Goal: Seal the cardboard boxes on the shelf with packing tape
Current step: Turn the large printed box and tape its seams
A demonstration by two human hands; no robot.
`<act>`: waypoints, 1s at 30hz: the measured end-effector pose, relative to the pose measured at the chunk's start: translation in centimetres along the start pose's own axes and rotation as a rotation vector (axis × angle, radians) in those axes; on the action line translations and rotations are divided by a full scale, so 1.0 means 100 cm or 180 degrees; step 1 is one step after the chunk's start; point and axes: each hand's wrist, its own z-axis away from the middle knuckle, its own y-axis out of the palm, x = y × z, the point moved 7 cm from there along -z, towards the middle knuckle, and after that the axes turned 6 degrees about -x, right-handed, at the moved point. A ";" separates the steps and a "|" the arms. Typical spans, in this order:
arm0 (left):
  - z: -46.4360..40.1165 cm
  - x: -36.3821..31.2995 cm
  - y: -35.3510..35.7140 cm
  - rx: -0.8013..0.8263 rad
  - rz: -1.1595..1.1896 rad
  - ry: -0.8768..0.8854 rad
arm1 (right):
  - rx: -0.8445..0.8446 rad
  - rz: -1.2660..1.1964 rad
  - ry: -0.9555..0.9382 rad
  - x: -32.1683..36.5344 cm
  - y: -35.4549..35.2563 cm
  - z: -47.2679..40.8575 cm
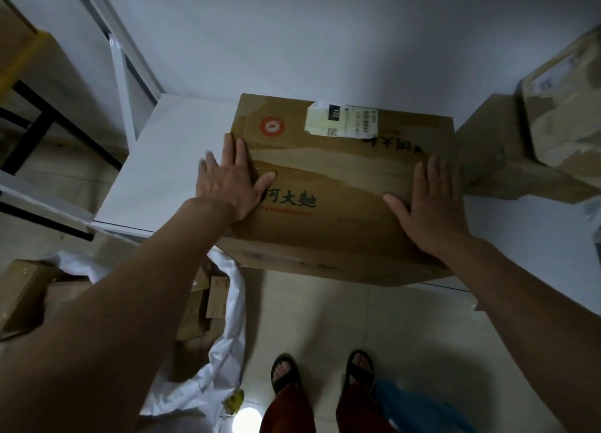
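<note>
A large brown cardboard box (331, 185) lies on the white shelf (162, 172), its front edge hanging over the shelf's lip. A strip of glossy tape (325, 172) runs along its closed top seam, beside a shipping label and a red round mark. My left hand (232, 180) presses flat on the box's left end, fingers spread over the tape. My right hand (427, 205) lies flat on the right end of the top. No tape roll is in sight.
Two more cardboard boxes (536, 140) are stacked on the shelf at the right, close to the big box. On the tiled floor at the lower left lie white plastic sheeting (224, 319) and several small cartons (29, 296). My sandalled feet (322, 371) stand below the shelf.
</note>
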 end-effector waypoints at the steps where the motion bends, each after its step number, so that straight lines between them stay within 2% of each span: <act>1: 0.001 -0.008 -0.005 -0.0050 -0.0289 -0.0140 | 0.0007 -0.0113 0.0166 -0.011 0.000 0.002; 3: 0.010 -0.040 -0.014 -0.0121 -0.0566 -0.0232 | 0.0077 -0.0559 0.0566 -0.026 0.000 0.006; 6: 0.042 -0.125 -0.006 -0.0114 -0.0467 0.0433 | 0.0052 -0.1064 0.0858 -0.035 -0.002 0.006; 8: 0.067 -0.179 0.006 -0.0029 -0.0227 0.0683 | -0.0033 -0.1183 0.0826 -0.040 -0.007 0.004; 11: 0.095 -0.242 0.023 0.0078 -0.0014 0.0775 | -0.0180 -0.1118 0.0637 -0.051 -0.017 -0.002; 14: 0.108 -0.276 0.033 0.0143 0.0158 0.0574 | -0.0380 -0.1001 0.0408 -0.060 -0.029 -0.008; 16: 0.110 -0.284 0.035 0.0128 0.0181 0.0383 | -0.0348 -0.1024 0.0223 -0.061 -0.033 -0.012; 19: 0.109 -0.287 0.032 0.0184 0.0172 0.0423 | -0.0389 -0.1040 0.0009 -0.064 -0.037 -0.015; 26: 0.116 -0.234 0.033 0.0434 -0.0351 0.1150 | -0.0112 -0.0725 -0.0174 -0.046 -0.032 -0.032; 30: 0.113 -0.183 0.037 0.0699 -0.0465 0.1461 | 0.0097 -0.0972 0.0228 -0.043 -0.018 -0.040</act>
